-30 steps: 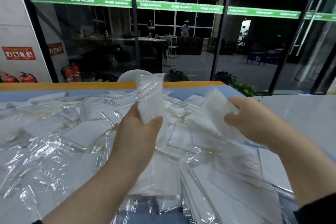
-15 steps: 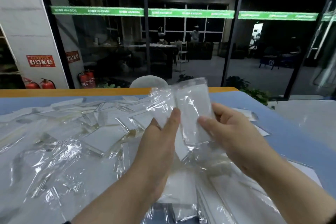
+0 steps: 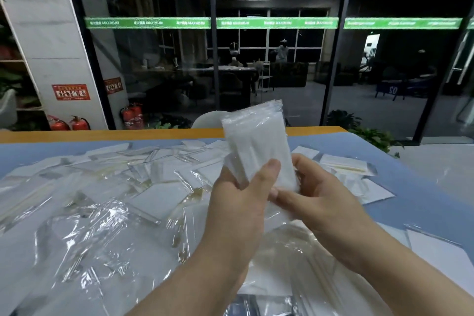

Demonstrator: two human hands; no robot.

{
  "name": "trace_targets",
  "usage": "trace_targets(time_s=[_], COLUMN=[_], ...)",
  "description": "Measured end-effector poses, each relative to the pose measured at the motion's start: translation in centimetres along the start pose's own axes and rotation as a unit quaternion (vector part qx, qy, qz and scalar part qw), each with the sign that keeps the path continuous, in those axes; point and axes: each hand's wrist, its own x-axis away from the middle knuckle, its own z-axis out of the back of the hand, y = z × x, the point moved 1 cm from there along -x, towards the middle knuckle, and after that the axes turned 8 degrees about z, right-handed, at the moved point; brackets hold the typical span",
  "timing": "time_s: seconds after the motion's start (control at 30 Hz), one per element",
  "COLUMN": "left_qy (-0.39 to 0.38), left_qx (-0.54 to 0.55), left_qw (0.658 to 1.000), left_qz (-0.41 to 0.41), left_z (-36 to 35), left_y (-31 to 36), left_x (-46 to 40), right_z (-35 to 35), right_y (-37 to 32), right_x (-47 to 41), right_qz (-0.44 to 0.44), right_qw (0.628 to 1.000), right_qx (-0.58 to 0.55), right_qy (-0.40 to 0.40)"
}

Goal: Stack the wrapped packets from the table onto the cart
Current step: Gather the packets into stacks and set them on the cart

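**Both hands hold one bundle of wrapped packets upright over the desk**

The left hand [image 3: 238, 202] has its fingers hidden behind the bundle; only the thumb shows, pressed flat across the front of the wrap. The right hand [image 3: 318, 202] curls round the bundle's lower right edge, its fingertips tucked under the plastic and partly lost in the glare. Both hands are clamped on the same small stack of white packets in clear plastic wrap [image 3: 259, 143], held upright above the desk, its top edge tilted slightly away.

The stack looks like several thin white sheets, each sleeved in glossy film, though how many cannot be told, since the layers blur together.

Below and to the left, a loose heap of the same clear-wrapped white packets [image 3: 107, 202] covers the blue-topped desk with an orange far edge [image 3: 400, 187]; reflections make single packets hard to separate. A few more packets lie flat to the right [image 3: 359, 177], apart from the heap. The forearms are cut off by the lower frame. Red fire extinguishers [image 3: 132, 115] stand beyond the desk by a dark glass wall [image 3: 164, 64].
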Motion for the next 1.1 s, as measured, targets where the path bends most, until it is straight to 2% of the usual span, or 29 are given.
trace_targets(time_s=[0.1,0.17,0.23,0.3,0.37,0.43,0.53,0.7,0.8,0.9,0.97,1.1], left_qy=[0.063,0.138,0.170,0.160,0.130,0.126,0.180,0.118,0.109,0.080,0.077,0.062], left_qx=[-0.008,-0.004,-0.024,-0.073,-0.132,-0.173,-0.169,-0.207,-0.189,-0.231,-0.253,-0.216], left_qw=[0.996,0.982,0.971,0.976,0.980,0.976,0.969,0.971,0.975,0.969,0.963,0.971], left_qz=[-0.057,-0.126,-0.164,-0.129,-0.069,-0.038,-0.031,-0.036,-0.041,-0.028,-0.041,-0.077], left_z=[0.5,1.5,2.2,2.4,2.3,2.4,3.0,2.5,2.4,2.2,2.0,2.0], left_y=[0.0,0.5,1.1,1.0,0.2,-0.5,-0.7,-1.4,-1.2,-1.3,-1.2,-0.1], left_x=[-0.5,-1.1,-1.1,-1.2,-1.4,-1.8,-2.6,-2.3,-2.3,-2.2,-2.0,-1.4], right_z=[0.8,2.0,3.2,3.5,3.3,3.1,3.1,3.0,3.2,3.3,3.0,3.4], right_y=[-0.9,-1.6,-2.0,-1.6,-0.5,0.5,1.0,1.6,1.6,1.6,1.5,0.1], right_x=[-0.1,-0.1,0.1,0.0,-0.1,-0.3,-0.5,-0.1,-0.1,-0.1,-0.1,-0.3], right_qz=[0.037,0.063,0.085,0.088,0.079,0.061,0.022,-0.012,-0.007,-0.011,0.007,0.038], right_qw=[0.997,0.981,0.943,0.904,0.884,0.883,0.900,0.927,0.929,0.933,0.930,0.940], right_qx=[0.048,0.167,0.319,0.418,0.456,0.461,0.433,0.373,0.366,0.358,0.364,0.338], right_qy=[0.055,0.070,0.033,-0.032,-0.070,-0.070,-0.040,-0.039,-0.049,-0.049,-0.044,-0.010])
